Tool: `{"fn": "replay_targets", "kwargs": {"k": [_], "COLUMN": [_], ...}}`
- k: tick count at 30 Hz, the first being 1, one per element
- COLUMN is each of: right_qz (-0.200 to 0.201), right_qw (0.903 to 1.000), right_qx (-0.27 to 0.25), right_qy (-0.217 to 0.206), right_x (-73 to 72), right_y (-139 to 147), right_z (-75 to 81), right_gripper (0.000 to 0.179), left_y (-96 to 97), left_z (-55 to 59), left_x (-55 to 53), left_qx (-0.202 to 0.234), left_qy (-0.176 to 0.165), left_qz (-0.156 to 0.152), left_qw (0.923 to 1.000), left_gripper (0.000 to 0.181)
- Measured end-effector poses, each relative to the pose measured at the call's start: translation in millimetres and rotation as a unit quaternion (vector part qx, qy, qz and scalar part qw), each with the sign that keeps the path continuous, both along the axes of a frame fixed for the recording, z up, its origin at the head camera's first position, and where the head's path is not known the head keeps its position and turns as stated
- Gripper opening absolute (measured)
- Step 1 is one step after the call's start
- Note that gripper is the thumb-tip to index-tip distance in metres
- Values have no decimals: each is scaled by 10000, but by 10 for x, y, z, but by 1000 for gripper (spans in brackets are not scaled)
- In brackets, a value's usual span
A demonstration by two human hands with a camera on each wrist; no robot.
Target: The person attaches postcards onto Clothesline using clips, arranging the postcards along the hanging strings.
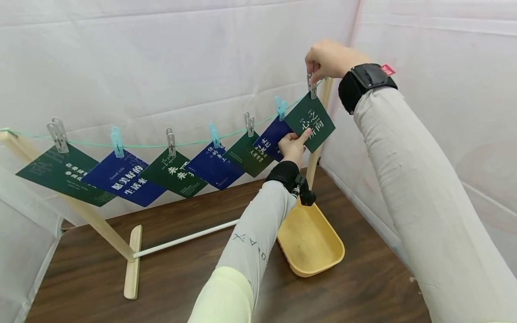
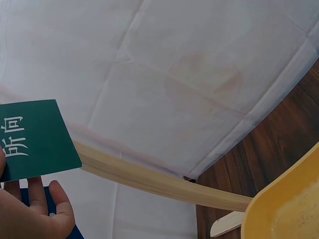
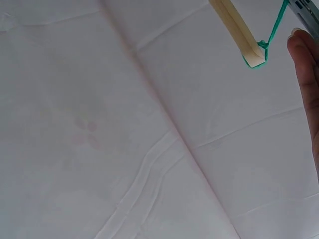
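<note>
Near the right end of the green string, a green card [image 1: 323, 123] with white characters hangs at a tilt. My left hand [image 1: 293, 146] pinches its lower left edge, thumb on the front and fingers behind, as the left wrist view [image 2: 37, 209] also shows. Above it, my right hand [image 1: 333, 58] pinches a grey clothespin [image 1: 312, 87] at the card's top corner. Only part of that right hand [image 3: 306, 74] enters the right wrist view, beside the clothespin [image 3: 306, 15]. Just left of the green card is a blue card [image 1: 272, 134] under a light blue clothespin [image 1: 280, 107], partly covered.
Several green and blue cards, such as a blue card [image 1: 125, 177], hang leftward along the string [image 1: 153, 146]. Wooden posts [image 1: 97, 220] and a white rod [image 1: 186, 237] form the rack. A yellow basin [image 1: 311, 237] stands on the dark wood table [image 1: 181, 282] at right.
</note>
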State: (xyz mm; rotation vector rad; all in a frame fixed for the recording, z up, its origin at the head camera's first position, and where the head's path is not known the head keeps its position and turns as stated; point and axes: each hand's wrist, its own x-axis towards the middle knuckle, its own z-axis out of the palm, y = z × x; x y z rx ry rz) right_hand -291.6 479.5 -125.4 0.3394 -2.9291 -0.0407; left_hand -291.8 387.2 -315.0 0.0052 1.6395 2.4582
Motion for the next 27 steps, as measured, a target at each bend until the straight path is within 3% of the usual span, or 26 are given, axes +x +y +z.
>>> {"fn": "replay_targets", "kwargs": {"k": [4, 9, 11, 14, 17, 21, 25, 27], "right_qz": [53, 78, 32, 3, -25, -176, -485, -634], "right_qw": [9999, 9998, 9998, 9997, 9998, 9996, 9988, 9978], "right_qx": [80, 115, 112, 147, 154, 115, -61, -140], "right_qy": [-75, -134, -172, -181, -150, -177, -98, 102], "right_x": [-3, -26, -37, -45, -46, -52, -44, -14], "right_y": [-4, 33, 37, 20, -11, -5, 39, 70], "right_z": [-46, -93, -97, -100, -111, -136, -180, -217], "right_gripper": [15, 22, 24, 28, 33, 44, 59, 62], "left_y": [13, -2, -47, -158, -287, -450, -680, -825], "left_z": [-29, -59, -86, -144, -189, -238, -296, -321], "left_x": [9, 19, 19, -9, -48, -71, -72, -61], "left_qx": [129, 353, 276, 21, -494, -1304, -1755, -1881], "left_qy": [-157, -454, -513, -734, -985, -999, -736, -609], "left_qz": [-163, -503, -593, -969, -1635, -2472, -2966, -3078], "left_qw": [9997, 9971, 9965, 9926, 9804, 9549, 9359, 9307], "left_gripper": [19, 49, 51, 53, 58, 59, 59, 60]}}
